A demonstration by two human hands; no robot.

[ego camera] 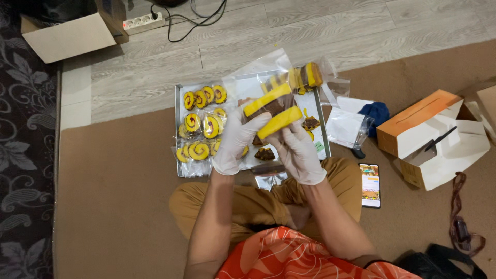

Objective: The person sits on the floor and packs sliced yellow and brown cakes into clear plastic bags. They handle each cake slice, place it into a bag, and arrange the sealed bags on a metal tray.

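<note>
Gripping clear plastic bag (268, 77) holding yellow-brown cake slices (273, 111): white-gloved left hand (235, 142) and right hand (298, 150), fingers closed on it, above silver metal tray (178, 129). Bagged yellow swirl slices (201, 124) done at 9 o'clock; loose pieces (265, 153) left at 6 o'clock.

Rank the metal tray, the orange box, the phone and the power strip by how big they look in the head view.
1. metal tray
2. orange box
3. phone and power strip: look alike, and the strip lies farther away, so unsure.
</note>
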